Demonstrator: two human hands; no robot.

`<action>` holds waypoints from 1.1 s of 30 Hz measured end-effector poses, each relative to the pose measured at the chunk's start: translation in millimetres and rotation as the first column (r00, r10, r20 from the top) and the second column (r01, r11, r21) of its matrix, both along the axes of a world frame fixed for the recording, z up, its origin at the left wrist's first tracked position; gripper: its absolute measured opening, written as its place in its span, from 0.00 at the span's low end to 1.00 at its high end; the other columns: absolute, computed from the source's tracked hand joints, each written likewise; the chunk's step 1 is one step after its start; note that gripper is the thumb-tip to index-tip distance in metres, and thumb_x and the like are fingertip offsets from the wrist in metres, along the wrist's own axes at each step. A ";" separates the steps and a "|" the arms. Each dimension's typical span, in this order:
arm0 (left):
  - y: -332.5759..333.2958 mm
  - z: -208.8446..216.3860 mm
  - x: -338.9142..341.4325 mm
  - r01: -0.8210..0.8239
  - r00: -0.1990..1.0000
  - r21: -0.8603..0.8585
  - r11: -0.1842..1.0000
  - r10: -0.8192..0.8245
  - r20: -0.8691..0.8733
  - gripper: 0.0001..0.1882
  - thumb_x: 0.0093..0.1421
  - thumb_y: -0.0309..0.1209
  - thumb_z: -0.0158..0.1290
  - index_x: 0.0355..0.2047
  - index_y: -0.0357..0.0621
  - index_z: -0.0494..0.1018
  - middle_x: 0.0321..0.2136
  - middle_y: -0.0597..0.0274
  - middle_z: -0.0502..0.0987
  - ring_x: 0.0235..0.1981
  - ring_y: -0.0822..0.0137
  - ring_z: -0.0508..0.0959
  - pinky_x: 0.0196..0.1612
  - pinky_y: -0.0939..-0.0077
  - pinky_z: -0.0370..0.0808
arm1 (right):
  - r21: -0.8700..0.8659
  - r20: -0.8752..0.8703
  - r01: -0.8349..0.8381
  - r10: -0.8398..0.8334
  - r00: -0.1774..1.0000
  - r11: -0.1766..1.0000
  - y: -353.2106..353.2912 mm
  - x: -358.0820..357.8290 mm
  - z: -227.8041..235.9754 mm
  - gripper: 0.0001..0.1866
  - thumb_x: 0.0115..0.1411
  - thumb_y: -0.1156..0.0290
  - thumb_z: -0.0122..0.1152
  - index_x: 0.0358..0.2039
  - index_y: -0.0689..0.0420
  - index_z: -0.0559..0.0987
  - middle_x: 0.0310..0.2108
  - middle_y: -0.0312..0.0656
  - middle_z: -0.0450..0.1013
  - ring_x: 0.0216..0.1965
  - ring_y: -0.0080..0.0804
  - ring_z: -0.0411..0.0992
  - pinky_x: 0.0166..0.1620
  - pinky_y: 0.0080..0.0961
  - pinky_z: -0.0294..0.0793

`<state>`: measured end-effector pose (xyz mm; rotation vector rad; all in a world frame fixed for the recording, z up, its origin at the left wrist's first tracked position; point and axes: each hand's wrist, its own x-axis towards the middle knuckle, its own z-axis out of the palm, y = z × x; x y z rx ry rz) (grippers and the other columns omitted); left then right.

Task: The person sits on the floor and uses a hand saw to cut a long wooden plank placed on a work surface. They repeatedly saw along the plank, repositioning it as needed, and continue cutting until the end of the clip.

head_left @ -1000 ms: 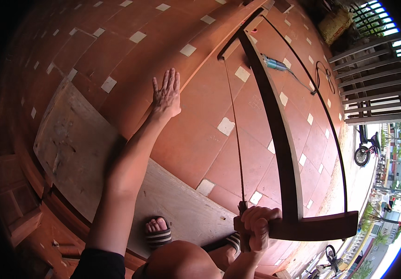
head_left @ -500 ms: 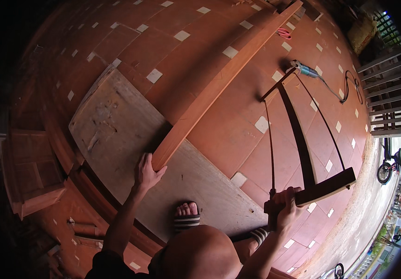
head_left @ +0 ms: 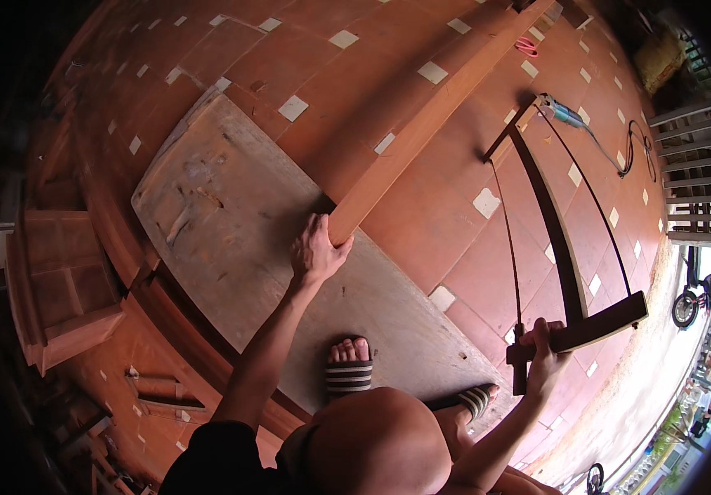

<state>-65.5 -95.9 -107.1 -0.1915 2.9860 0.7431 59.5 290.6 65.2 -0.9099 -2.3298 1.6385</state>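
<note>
Both hands grip, the left hand (head_left: 317,256) the wooden beam (head_left: 425,142) at the grey board's (head_left: 240,280) far edge, the right hand (head_left: 547,353) the frame saw (head_left: 551,205) beyond its right end, apparently a positioning step whose next move calls for steady beam support.

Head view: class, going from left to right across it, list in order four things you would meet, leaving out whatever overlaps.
Panelled wooden piece → left hand → frame saw → parked motorbike.
</note>
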 end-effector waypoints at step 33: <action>101.7 -11.3 -174.2 0.296 0.925 0.092 0.951 -0.261 -0.277 0.37 0.51 0.30 0.69 0.59 0.47 0.64 0.55 0.62 0.70 0.55 0.56 0.74 0.55 0.57 0.74 | -0.552 -0.472 -0.284 -0.012 0.882 0.784 -96.1 -62.9 -40.6 0.16 0.69 0.64 0.61 0.27 0.53 0.66 0.18 0.35 0.61 0.24 0.29 0.63 0.38 0.33 0.71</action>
